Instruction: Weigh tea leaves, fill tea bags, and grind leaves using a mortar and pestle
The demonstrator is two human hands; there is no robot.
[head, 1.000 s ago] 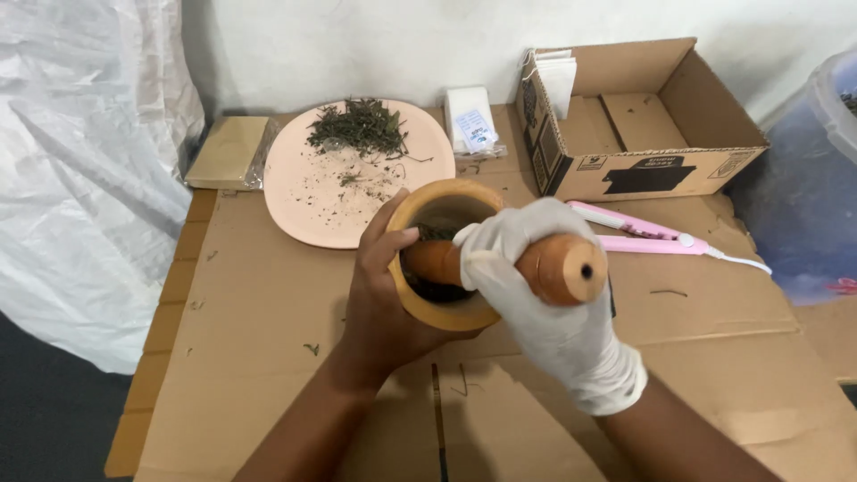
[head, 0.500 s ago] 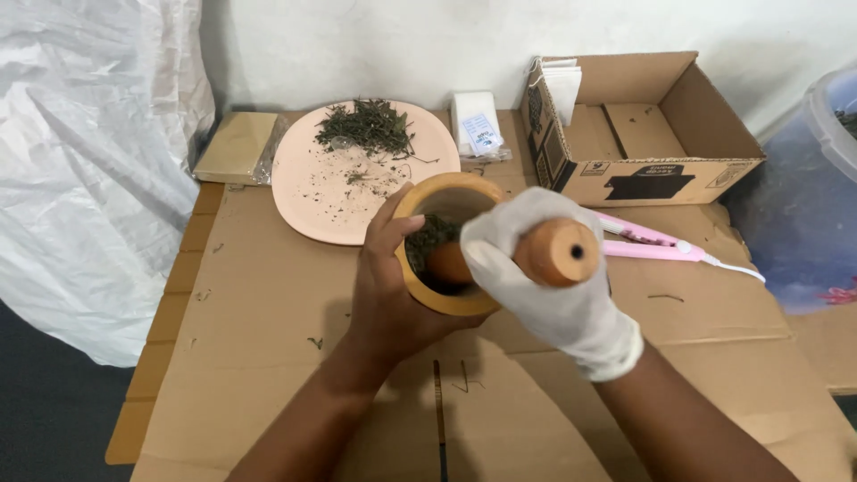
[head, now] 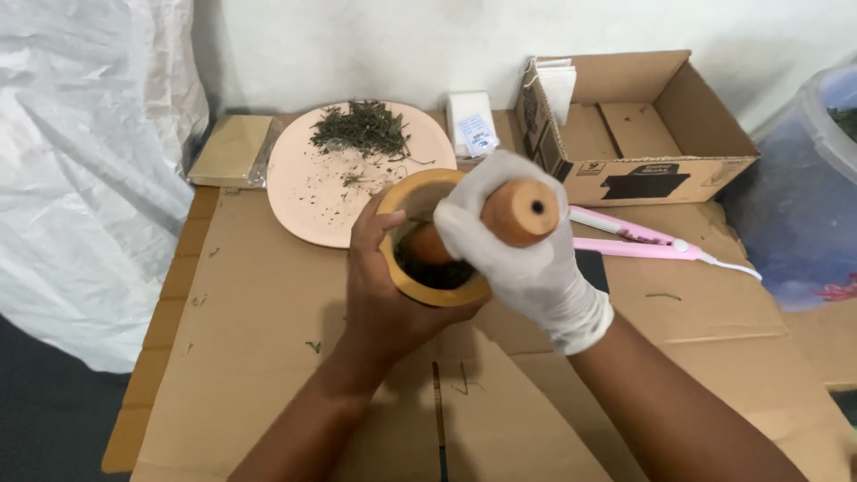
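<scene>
A wooden mortar [head: 406, 198] stands on the cardboard-covered table [head: 250, 357], with dark crushed herbs inside. My left hand [head: 384, 286], bare, wraps around the mortar's near side and holds it. My right hand [head: 522, 259], in a white glove, grips a wooden pestle [head: 520, 211] whose lower end is down in the mortar and whose round top points toward the camera. A pink plate [head: 321, 192] with a heap of dried green herbs [head: 361, 129] lies just behind the mortar.
An open cardboard box [head: 643, 125] sits at the back right. A pink flat tool with a white cord [head: 643, 241] lies in front of it. A small white packet [head: 470, 125] and a tan pad [head: 230, 150] flank the plate. White plastic sheeting [head: 80, 178] hangs left; a clear bin [head: 803, 187] stands right.
The pestle has swung from lying nearly sideways across the mortar to standing more upright in it. My left hand has stayed on the mortar.
</scene>
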